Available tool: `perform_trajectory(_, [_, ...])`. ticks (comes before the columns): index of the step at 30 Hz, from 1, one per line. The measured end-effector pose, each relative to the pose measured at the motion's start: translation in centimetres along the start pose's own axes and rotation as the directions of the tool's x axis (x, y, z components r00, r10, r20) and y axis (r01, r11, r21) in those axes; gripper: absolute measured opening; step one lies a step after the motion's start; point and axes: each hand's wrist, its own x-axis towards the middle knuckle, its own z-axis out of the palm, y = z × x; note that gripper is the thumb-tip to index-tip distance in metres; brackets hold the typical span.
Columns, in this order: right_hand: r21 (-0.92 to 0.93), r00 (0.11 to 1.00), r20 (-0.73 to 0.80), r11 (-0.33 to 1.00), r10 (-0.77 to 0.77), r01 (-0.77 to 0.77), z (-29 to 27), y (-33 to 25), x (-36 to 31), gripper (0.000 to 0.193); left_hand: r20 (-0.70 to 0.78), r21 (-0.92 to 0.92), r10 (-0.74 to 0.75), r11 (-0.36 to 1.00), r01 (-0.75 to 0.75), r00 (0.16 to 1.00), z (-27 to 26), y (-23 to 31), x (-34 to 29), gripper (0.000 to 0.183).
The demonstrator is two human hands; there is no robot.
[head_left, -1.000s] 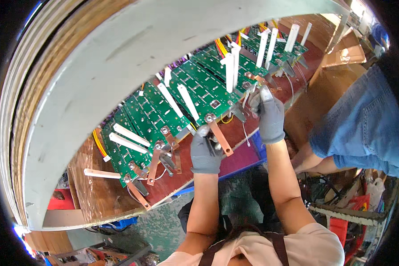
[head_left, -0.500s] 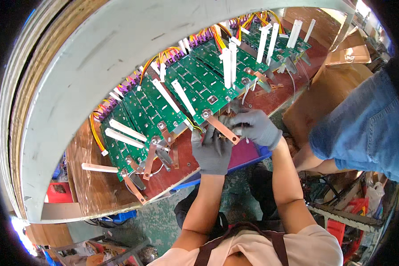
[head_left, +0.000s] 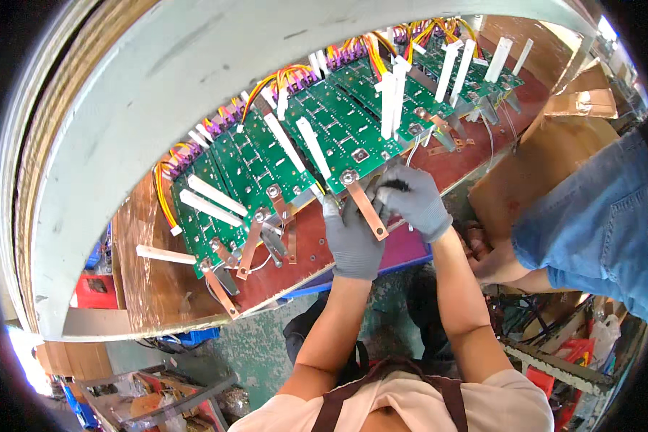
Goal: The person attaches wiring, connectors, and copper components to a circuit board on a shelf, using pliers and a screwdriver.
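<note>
My left hand (head_left: pixel 354 243), in a grey glove, is at the near edge of a green circuit board (head_left: pixel 338 129). Its fingers curl in under that edge, partly behind a copper strip (head_left: pixel 368 210) bolted to the board's corner. Close on the strip's other side is my right hand (head_left: pixel 419 204), also gloved, its fingers bent and closed toward the left hand's fingertips. Whatever is between the fingers is hidden by the strip and the gloves. A thin yellow-and-black wire (head_left: pixel 320 189) runs down beside the left fingers.
Several boards stand in a row on a reddish-brown panel (head_left: pixel 311 248), with upright white posts (head_left: pixel 313 147) and wire bundles (head_left: pixel 164 201) behind. A curved grey-white structure (head_left: pixel 158 86) arches over them. At right are a cardboard box (head_left: pixel 554 158) and another person in blue denim (head_left: pixel 590 223).
The boards appear slightly farther right as the view has shifted. My right fingers have curled in closer beside the copper strip. My left hand stays at the board edge.
</note>
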Motion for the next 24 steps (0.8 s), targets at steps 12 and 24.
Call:
perform_trajectory(12, [0.987,0.928,-0.074,0.158,0.365,0.016,5.6,0.7,2.0,0.021,-0.276,0.226,0.172,0.968,-0.111,0.946,-2.6,-0.2,1.2,0.034])
perform_trajectory(24, [0.992,0.901,0.123,-0.059,0.416,-0.108,5.7,0.8,3.2,0.016,-0.132,0.515,0.244,0.845,-0.144,0.961,-2.3,0.7,1.2,0.032])
